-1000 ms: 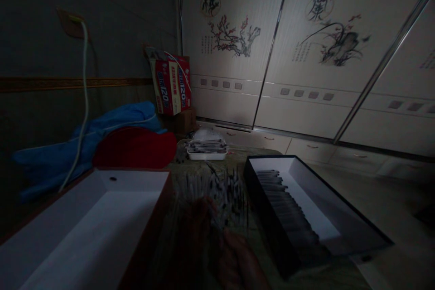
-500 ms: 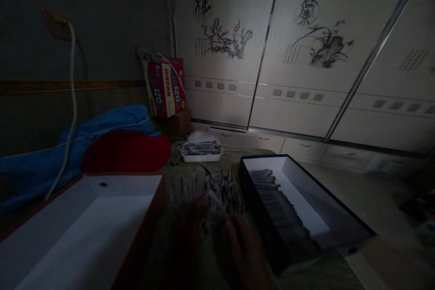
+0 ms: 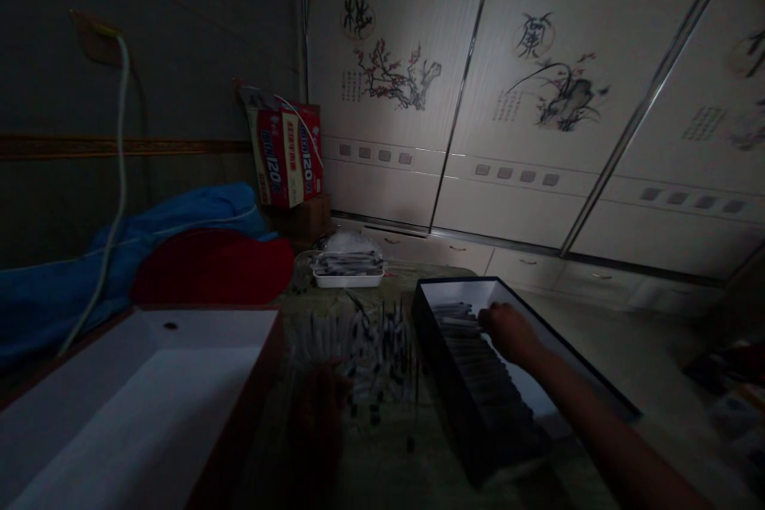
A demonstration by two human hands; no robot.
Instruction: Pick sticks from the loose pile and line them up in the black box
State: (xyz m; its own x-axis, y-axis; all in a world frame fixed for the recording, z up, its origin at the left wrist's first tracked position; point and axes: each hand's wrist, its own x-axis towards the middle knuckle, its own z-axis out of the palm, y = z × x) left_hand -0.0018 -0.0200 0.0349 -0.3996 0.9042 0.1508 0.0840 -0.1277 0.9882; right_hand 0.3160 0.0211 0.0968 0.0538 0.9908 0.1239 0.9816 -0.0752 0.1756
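My right hand [image 3: 505,331] reaches into the dark-edged box [image 3: 445,382] on the right. Its fingers are closed at the end of a row of slim, pale pen-like sticks [image 3: 478,366] lying side by side; what they grip is hidden. My left hand [image 3: 319,414] is low over the table, in deep shadow, and its fingers are hard to make out. Just beyond it stand or lie many pale sticks with dark ends [image 3: 326,335], in a loose bunch. Small dark pieces [image 3: 374,414] are scattered on the tabletop near them.
An open box with a white inside [image 3: 149,398] stands at the left. A white tray of sticks [image 3: 350,280] sits at the back. Blue cloth [image 3: 179,219], a red rounded thing [image 3: 215,267], a hanging white cable [image 3: 123,151] and a red carton [image 3: 290,155] are beyond.
My right hand has moved from the loose sticks in the middle, rightward and away from me, into the dark-edged box. My left hand has shifted slightly left and down. The view has tilted a little.
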